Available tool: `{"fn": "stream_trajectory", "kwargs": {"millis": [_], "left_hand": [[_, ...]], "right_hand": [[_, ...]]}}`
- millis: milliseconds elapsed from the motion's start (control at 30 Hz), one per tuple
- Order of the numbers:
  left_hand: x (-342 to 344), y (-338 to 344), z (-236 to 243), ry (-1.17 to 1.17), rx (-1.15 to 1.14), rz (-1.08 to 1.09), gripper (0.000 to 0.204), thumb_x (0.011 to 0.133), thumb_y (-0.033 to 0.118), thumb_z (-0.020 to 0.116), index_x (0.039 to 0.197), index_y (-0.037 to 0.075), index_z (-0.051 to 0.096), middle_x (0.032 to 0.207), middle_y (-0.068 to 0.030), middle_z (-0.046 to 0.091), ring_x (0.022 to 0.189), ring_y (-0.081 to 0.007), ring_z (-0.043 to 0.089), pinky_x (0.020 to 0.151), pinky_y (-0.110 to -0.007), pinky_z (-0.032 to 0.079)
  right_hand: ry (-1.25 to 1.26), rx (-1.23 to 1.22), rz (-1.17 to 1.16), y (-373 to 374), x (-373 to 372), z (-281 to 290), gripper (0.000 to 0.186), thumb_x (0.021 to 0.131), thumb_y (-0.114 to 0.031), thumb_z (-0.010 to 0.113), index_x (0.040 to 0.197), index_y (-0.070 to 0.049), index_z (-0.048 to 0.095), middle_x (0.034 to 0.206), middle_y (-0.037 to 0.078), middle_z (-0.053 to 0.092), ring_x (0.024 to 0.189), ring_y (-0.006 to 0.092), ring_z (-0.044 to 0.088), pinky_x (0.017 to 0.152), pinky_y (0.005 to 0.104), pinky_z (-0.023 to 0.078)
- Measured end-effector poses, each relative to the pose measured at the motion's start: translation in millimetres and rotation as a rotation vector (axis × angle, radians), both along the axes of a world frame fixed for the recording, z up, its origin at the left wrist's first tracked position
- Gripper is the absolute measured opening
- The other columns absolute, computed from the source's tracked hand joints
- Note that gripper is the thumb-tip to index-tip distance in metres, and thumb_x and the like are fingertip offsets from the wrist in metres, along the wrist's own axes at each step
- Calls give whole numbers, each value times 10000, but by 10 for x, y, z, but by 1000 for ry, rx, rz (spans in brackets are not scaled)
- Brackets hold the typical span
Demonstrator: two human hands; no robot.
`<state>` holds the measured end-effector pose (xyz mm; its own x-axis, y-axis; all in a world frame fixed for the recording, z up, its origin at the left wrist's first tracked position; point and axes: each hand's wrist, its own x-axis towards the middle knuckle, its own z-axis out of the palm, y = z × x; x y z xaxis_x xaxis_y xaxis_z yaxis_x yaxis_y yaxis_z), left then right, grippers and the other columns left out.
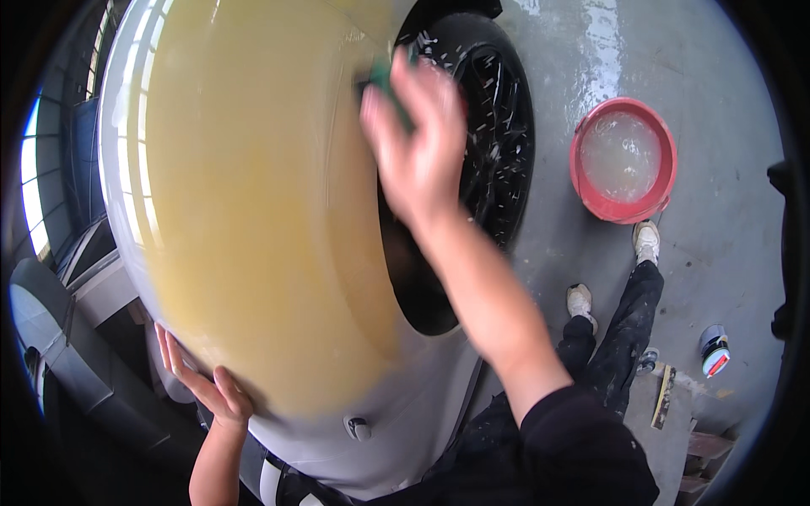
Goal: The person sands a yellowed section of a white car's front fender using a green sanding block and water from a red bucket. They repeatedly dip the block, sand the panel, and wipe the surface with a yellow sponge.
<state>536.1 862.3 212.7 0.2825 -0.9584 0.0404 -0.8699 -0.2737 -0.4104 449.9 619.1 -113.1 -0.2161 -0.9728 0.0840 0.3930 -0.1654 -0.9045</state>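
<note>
A curved car body panel point(236, 202) fills the middle, pale silver with a broad yellowish patch, bordered on the right by a dark wheel arch point(498, 126) flecked with droplets. My right hand point(413, 139), blurred by motion, grips a green pad point(380, 74) at the panel's edge beside the arch; the pad is largely hidden behind the fingers. At the lower left, my left hand point(204, 379) rests on the panel's outer edge with its fingers apart and nothing held. A small silver fitting point(359, 428) sits on the panel below the yellow patch.
A red bucket point(623, 160) of cloudy water stands on the grey floor at right, near my shoes point(646, 240). A small can point(714, 350) and a narrow strip point(663, 396) lie lower right. Grey and dark parts point(59, 337) crowd the left side.
</note>
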Motion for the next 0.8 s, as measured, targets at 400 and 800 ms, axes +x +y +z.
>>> {"fn": "stream_trajectory", "kwargs": {"millis": [400, 800], "left_hand": [[0, 4, 2, 26, 1, -22, 852, 1090, 532, 442, 1655, -68, 226, 1703, -338, 236, 1600, -464, 241, 1294, -589, 192], [-5, -6, -5, 27, 8, -9, 849, 1091, 522, 447, 1661, -64, 216, 1711, -339, 203, 1601, -469, 233, 1292, -584, 190]], "right_hand": [[-53, 10, 102, 656, -178, 144, 499, 921, -126, 832, 1377, 15, 690, 1416, 273, 595, 1270, 421, 645, 1083, 489, 544], [-4, -59, 60, 288, -153, 305, 478, 913, -127, 845, 1355, -1, 713, 1369, 258, 619, 1228, 370, 660, 1047, 456, 551]]}}
